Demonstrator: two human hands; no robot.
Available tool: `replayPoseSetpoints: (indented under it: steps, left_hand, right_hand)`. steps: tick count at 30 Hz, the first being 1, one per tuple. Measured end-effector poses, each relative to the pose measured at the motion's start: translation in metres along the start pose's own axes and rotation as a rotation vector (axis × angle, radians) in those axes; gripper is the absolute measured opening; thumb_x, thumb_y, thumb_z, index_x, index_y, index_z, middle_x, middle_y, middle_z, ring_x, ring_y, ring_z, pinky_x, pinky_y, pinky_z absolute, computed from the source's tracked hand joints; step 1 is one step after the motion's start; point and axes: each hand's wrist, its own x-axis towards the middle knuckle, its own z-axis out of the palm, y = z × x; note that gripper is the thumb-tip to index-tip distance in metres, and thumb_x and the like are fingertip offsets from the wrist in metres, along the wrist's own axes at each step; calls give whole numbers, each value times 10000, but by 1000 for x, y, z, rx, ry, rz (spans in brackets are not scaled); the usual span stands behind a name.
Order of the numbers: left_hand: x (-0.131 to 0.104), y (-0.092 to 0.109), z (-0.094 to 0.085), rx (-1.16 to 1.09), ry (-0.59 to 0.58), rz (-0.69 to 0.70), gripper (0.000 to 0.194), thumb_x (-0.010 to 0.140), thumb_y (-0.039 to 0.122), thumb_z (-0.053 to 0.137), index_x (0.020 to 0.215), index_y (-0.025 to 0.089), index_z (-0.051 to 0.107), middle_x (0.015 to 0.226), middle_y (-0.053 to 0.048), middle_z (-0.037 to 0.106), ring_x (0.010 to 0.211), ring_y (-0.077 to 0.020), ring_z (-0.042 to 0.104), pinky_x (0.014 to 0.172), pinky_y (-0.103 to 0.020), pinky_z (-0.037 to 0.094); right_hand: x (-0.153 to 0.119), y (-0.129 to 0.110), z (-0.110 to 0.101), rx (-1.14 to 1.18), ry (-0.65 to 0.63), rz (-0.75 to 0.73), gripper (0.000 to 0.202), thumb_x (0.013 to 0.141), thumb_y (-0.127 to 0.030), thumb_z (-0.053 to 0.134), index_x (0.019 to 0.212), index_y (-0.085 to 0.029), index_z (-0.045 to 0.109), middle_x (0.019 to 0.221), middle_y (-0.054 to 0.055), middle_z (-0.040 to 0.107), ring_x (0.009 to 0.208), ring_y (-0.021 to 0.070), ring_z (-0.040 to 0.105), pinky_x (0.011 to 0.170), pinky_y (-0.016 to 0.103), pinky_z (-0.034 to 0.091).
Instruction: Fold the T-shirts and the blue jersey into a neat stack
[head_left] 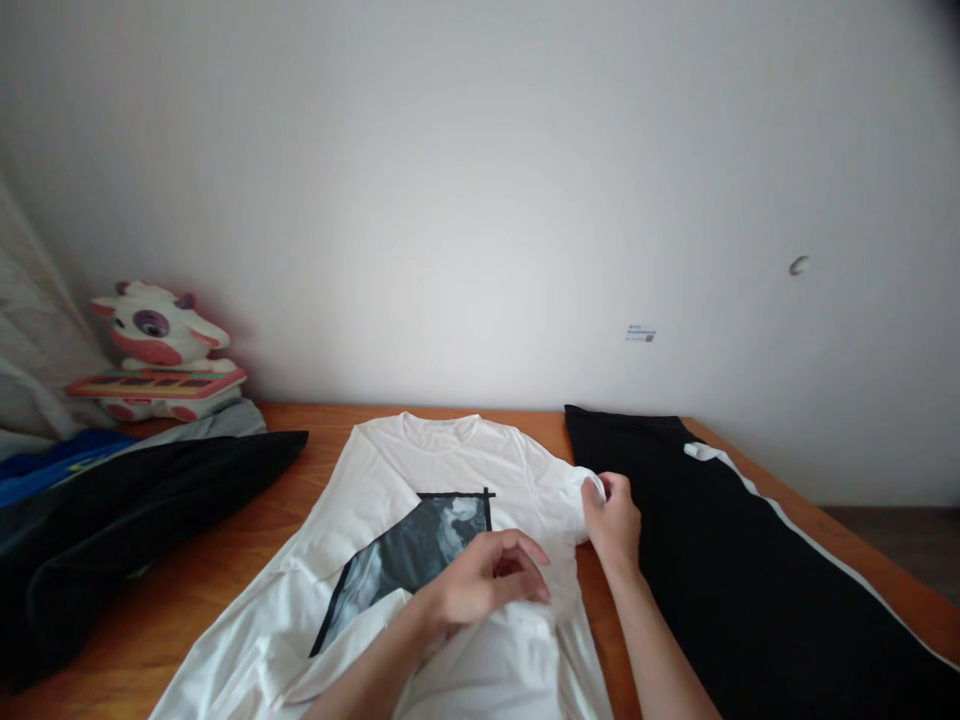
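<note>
One wooden table (225,560) carries everything, and the hands work over its middle. One white T-shirt (390,470) lies flat under both hands, print side up, its long axis running from the collar at the far edge, beyond the fingers, back toward the person; the neck points at the wall. One dark rectangular print (409,555) slants across the chest just left of the left hand. Right of the right hand lies one pair of black trousers (720,560) with a white side stripe, stretched alongside the shirt and nearly touching it at the sleeve. Well left of both hands sits one heap of dark clothing (127,520) with a blue piece at its edge, and beyond it, against the wall, one plush cow (157,350) in white and pink. The left hand (487,580) rests on the shirt's middle, fingers curled loosely with the tips drawn toward the thumb, gathering a little fabric. The right hand (613,520) is closed in a pinch on the hem of the shirt's right sleeve, thumb against forefinger. The two hands are near each other but apart.
</note>
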Motion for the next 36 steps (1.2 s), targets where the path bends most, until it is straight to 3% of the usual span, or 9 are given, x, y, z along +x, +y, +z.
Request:
replayPoseSetpoints:
  steps: [3, 5, 7, 9, 11, 14, 21, 30, 36]
  left_hand:
    - [2, 2, 1, -233, -39, -59, 380, 776, 483, 808, 912, 145, 702, 782, -85, 740, 643, -162, 668, 668, -277, 497]
    - [7, 0, -2, -304, 136, -33, 396, 756, 479, 830, 934, 152, 696, 840, -82, 744, 693, -159, 673, 672, -266, 497]
    - [12, -4, -10, -430, 362, -19, 435, 740, 453, 846, 1031, 183, 669, 949, -79, 746, 799, -170, 690, 732, -277, 522]
    - [17, -7, -19, -573, 490, -43, 479, 741, 434, 843, 1113, 217, 633, 996, -65, 738, 843, -170, 697, 791, -299, 538]
    - [19, -10, -26, -646, 510, -64, 495, 761, 424, 822, 1171, 236, 618, 966, -46, 733, 819, -158, 700, 799, -295, 540]
    - [19, -13, -30, -621, 470, -49, 500, 771, 382, 811, 1219, 237, 642, 923, -38, 734, 806, -152, 697, 773, -269, 536]
    - [24, -21, -29, -624, 569, 27, 323, 721, 223, 845, 1017, 141, 742, 993, -94, 761, 886, -178, 706, 919, -336, 545]
    - [22, -17, -29, -573, 626, 66, 435, 714, 263, 878, 1100, 141, 720, 1012, -89, 755, 864, -170, 708, 851, -313, 576]
    - [23, -15, -29, -600, 712, 51, 326, 767, 169, 836, 1069, 145, 716, 844, -23, 685, 742, -116, 668, 841, -310, 604]
  right_hand:
    - [-8, -17, -1, 156, 15, -118, 375, 843, -519, 462, 1000, -211, 605, 914, 113, 724, 814, 274, 676, 739, 363, 501]
    - [-16, -32, -2, 283, -15, -190, 362, 855, -527, 489, 994, -211, 600, 881, 99, 724, 757, 246, 664, 714, 351, 511]
    - [-28, -48, -3, 418, -174, -306, 365, 887, -510, 520, 1081, -207, 583, 928, 91, 735, 728, 209, 660, 687, 322, 525]
    - [-41, -61, -3, 499, -367, -482, 401, 911, -456, 553, 1228, -210, 534, 1046, 92, 734, 760, 184, 666, 713, 311, 543]
    - [-51, -66, -1, 450, -439, -660, 445, 899, -394, 599, 1301, -228, 508, 1136, 91, 713, 855, 192, 671, 812, 348, 552]
    - [-57, -61, 3, 276, -359, -802, 442, 846, -359, 666, 1259, -245, 559, 1152, 85, 695, 1000, 240, 657, 921, 418, 530]
    - [-52, -37, 13, 173, -151, -726, 403, 822, -439, 690, 1140, -223, 569, 1040, 89, 670, 982, 266, 644, 871, 428, 545]
    - [-55, -24, 13, 155, -293, -662, 585, 756, -361, 761, 1261, -221, 501, 1151, 109, 650, 1043, 290, 646, 913, 466, 542]
    - [-50, -26, -17, 113, -506, -781, 539, 730, -304, 804, 1192, -241, 536, 1220, 89, 611, 1134, 284, 598, 986, 446, 504]
